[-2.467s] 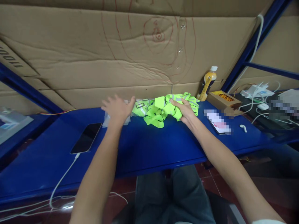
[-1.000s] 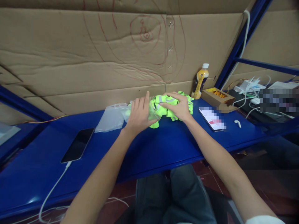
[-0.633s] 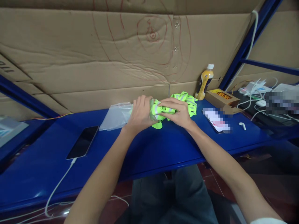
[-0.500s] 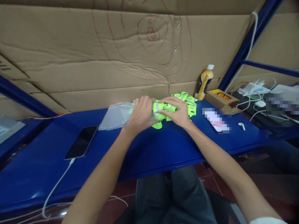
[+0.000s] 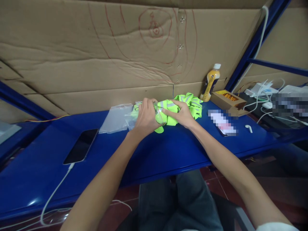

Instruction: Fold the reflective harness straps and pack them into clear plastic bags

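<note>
A bundle of neon-green reflective straps [image 5: 186, 102] lies at the back of the blue table [image 5: 156, 150]. My left hand [image 5: 145, 117] is closed round the mouth of a clear plastic bag [image 5: 130, 116] that has green strap inside it. My right hand [image 5: 179, 112] pinches a green strap and presses it against the bag's opening. More clear bags [image 5: 114, 114] lie flat to the left of my left hand.
A black phone [image 5: 80, 150] on a white cable lies at the left. At the right are a yellow bottle [image 5: 211, 81], a cardboard box [image 5: 228, 100], a second phone [image 5: 222, 123], a white earbud [image 5: 249, 128] and chargers with cables [image 5: 261, 91]. Cardboard walls the back.
My left hand came in from the left, off the flat bags, and closed on a bag beside the straps. My right hand gathered strap and pushed it leftward into the bag.
</note>
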Motion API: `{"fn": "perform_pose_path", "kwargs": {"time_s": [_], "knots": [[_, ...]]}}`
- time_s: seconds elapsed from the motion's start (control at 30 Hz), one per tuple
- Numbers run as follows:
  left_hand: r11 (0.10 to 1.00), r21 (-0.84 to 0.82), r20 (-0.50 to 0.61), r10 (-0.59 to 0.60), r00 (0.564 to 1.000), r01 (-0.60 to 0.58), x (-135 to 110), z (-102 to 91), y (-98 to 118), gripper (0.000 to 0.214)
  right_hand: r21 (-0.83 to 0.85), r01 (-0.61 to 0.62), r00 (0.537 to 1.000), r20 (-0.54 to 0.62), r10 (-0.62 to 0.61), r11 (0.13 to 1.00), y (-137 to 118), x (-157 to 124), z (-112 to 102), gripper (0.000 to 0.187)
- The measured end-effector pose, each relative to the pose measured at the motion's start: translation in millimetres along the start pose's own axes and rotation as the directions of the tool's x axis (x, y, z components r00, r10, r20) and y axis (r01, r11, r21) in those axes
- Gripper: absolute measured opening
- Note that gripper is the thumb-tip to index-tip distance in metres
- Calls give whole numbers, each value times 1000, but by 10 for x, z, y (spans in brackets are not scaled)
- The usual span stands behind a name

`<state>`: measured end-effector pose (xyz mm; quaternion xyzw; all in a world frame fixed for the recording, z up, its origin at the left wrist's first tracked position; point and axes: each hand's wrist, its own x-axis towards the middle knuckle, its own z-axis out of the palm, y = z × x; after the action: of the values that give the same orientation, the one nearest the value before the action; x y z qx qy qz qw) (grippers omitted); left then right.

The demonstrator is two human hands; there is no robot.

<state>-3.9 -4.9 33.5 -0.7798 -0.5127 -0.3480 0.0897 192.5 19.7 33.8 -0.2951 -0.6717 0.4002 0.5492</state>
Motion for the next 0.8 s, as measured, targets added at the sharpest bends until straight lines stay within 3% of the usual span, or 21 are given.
{"fn": "perform_pose_path", "kwargs": {"time_s": [0.2, 0.33, 0.47, 0.57, 0.7, 0.8], "knots": [[997, 4, 67, 71, 995, -72, -15, -80, -132, 89, -38, 94, 995, 23, -93, 995, -125, -10, 21, 46], [989, -8, 51, 148, 988, -148, -31, -38, -77, 73, 7, 15, 998, -68, -14, 1000, -108, -18, 65, 42], [990, -53, -1, 134, 991, -134, -27, -33, 8, 73, 18, -14, 992, -126, 16, 1000, -33, 0, 56, 42], [981, -156, 20, 117, 993, -112, -15, -94, 7, 82, 52, -36, 992, -116, 42, 998, -28, 14, 29, 43], [947, -319, 115, 85, 990, -44, 9, -191, -71, 106, 248, -192, 976, -54, 211, 950, -98, 23, 5, 48], [940, -337, 140, 96, 985, -43, 16, -203, -102, 116, 279, -218, 974, 2, 227, 935, -135, 24, -23, 47]]}}
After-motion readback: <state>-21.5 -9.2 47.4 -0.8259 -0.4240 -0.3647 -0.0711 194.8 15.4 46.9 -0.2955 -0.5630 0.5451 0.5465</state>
